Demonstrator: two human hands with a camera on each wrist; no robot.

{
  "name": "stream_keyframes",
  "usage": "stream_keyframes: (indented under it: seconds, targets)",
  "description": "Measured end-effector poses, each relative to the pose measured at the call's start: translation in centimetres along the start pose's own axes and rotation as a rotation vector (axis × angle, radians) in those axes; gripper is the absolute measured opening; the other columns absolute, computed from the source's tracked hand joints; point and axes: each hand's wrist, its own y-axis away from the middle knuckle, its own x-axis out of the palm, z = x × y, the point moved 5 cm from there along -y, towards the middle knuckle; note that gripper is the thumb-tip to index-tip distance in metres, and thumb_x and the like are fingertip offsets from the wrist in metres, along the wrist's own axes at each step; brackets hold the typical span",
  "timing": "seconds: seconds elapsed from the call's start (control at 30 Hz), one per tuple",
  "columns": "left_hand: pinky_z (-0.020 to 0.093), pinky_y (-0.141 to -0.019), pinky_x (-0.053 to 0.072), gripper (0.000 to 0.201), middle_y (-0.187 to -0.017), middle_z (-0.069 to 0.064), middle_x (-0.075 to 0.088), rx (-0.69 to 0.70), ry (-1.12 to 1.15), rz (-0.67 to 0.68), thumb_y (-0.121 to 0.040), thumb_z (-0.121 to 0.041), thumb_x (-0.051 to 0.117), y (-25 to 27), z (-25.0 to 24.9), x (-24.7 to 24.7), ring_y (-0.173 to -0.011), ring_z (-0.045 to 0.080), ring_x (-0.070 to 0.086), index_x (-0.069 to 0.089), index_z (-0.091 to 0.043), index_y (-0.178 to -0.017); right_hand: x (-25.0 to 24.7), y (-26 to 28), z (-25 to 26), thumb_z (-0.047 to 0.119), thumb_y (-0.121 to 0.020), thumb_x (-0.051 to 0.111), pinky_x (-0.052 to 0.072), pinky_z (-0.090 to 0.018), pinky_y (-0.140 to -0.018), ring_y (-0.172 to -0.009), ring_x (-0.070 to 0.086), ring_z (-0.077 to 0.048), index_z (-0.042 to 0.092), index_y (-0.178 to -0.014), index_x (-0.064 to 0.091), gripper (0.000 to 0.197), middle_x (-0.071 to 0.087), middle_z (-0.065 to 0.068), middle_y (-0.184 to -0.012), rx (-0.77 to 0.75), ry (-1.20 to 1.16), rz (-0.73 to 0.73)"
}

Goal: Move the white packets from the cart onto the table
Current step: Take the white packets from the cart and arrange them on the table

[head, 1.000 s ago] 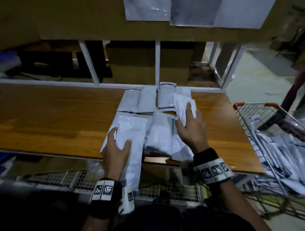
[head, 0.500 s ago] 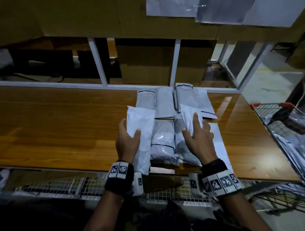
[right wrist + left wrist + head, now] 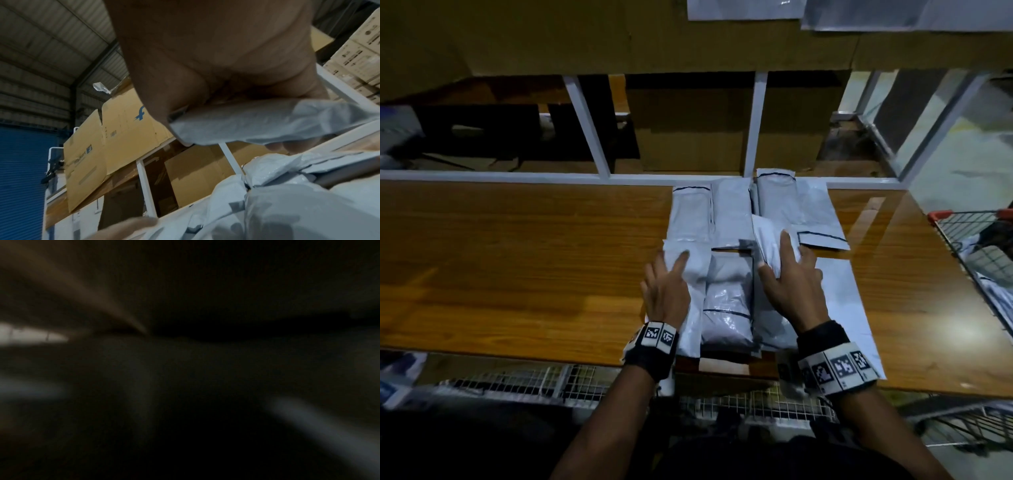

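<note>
Hands over white packets (image 3: 726, 294) laid in rows on the wooden table (image 3: 517, 267). Left hand (image 3: 666, 293) flat, fingers straight, pressing the leftmost packet. Right hand (image 3: 791, 284) pinching a folded packet (image 3: 770, 245), forefinger extended. Cart (image 3: 976, 253) at right.

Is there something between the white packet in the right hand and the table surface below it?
Yes. The right hand grips a white plastic packet above other grey-white packets already lying on the wooden table. Set straight down, it would land on them, not on bare wood.
</note>
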Motion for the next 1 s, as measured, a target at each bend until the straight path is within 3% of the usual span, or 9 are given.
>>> stream_keyframes:
  seconds: [0.07,0.17,0.33,0.43,0.57,0.67,0.77,0.9,1.0]
  targets:
    - [0.049,-0.106,0.038,0.066,-0.163,0.003,0.019,0.086,-0.051,0.091,-0.092,-0.011,0.050,0.2,-0.6,1.2,-0.143,0.032,0.028,0.035,-0.043,-0.148,0.5,-0.3,-0.1,0.044,-0.098,0.048,0.036,-0.053,-0.101,-0.129,0.035,-0.048,0.030,-0.158,0.010,0.073,0.019,-0.023,-0.155,-0.021,0.005,0.008]
    - [0.056,-0.113,0.027,0.064,-0.166,-0.004,0.007,0.067,-0.056,0.214,-0.097,-0.015,0.044,-0.1,-0.4,2.1,-0.151,0.031,0.008,0.025,-0.045,-0.150,1.3,-0.7,-0.4,0.047,-0.097,0.049,0.036,-0.055,-0.102,-0.130,0.034,-0.049,0.035,-0.158,0.009,0.074,0.021,-0.024,-0.154,-0.030,0.002,0.030]
    - [0.064,-0.112,0.023,0.073,-0.165,-0.008,-0.004,0.050,-0.080,0.315,-0.097,-0.016,0.044,-0.5,0.4,2.8,-0.152,0.032,0.000,0.009,-0.048,-0.152,1.7,-1.8,-0.4,0.049,-0.096,0.049,0.037,-0.055,-0.099,-0.124,0.040,-0.051,0.039,-0.157,0.005,0.076,0.031,-0.030,-0.145,-0.083,0.000,0.026]
    - [0.062,-0.111,0.026,0.073,-0.166,-0.007,-0.001,0.054,-0.060,0.292,-0.096,-0.012,0.043,-0.3,0.4,2.7,-0.152,0.032,0.001,0.011,-0.046,-0.152,1.3,-2.8,-0.2,0.050,-0.097,0.047,0.038,-0.056,-0.100,-0.125,0.040,-0.055,0.033,-0.158,0.004,0.076,0.024,-0.031,-0.148,-0.062,0.028,0.050]
    - [0.059,-0.115,0.021,0.071,-0.166,0.001,0.004,0.033,0.056,0.217,-0.096,-0.007,0.043,0.2,0.1,1.2,-0.152,0.030,0.003,0.016,-0.038,-0.154,0.2,-5.5,1.3,0.052,-0.097,0.043,0.042,-0.056,-0.097,-0.121,0.043,-0.056,0.028,-0.158,0.002,0.077,0.024,-0.032,-0.147,-0.110,0.106,0.043]
    - [0.059,-0.112,0.027,0.067,-0.161,0.006,0.019,0.032,0.135,0.109,-0.095,-0.007,0.049,0.3,0.1,-1.0,-0.148,0.028,0.018,0.023,-0.031,-0.152,0.5,-8.0,3.1,0.052,-0.098,0.040,0.040,-0.056,-0.099,-0.122,0.042,-0.055,0.028,-0.158,0.006,0.073,0.025,-0.029,-0.148,-0.136,0.152,0.030]
    - [0.053,-0.108,0.029,0.046,-0.149,0.003,0.038,0.018,0.249,0.009,-0.102,-0.012,0.039,0.6,0.3,-3.0,-0.137,0.023,0.036,0.036,-0.027,-0.145,2.6,-10.5,5.2,0.051,-0.098,0.040,0.035,-0.056,-0.104,-0.128,0.037,-0.053,0.031,-0.157,0.009,0.070,0.022,-0.026,-0.150,-0.084,0.123,0.086]
    - [0.050,-0.111,0.022,0.043,-0.157,0.002,0.030,-0.042,0.304,0.007,-0.104,-0.020,0.038,1.6,0.6,-4.5,-0.145,0.022,0.024,0.036,-0.028,-0.147,6.2,-13.2,7.9,0.057,-0.098,0.035,0.024,-0.057,-0.112,-0.140,0.024,-0.050,0.034,-0.157,0.003,0.071,0.008,-0.023,-0.161,-0.068,0.132,0.188]
    - [0.047,-0.111,0.021,0.045,-0.159,0.001,0.026,-0.096,0.326,0.018,-0.104,-0.027,0.041,2.5,1.3,-5.1,-0.145,0.019,0.023,0.034,-0.030,-0.148,8.8,-14.7,10.1,0.062,-0.097,0.033,0.025,-0.059,-0.110,-0.138,0.027,-0.050,0.036,-0.157,0.003,0.072,0.013,-0.022,-0.159,-0.094,0.219,0.213]
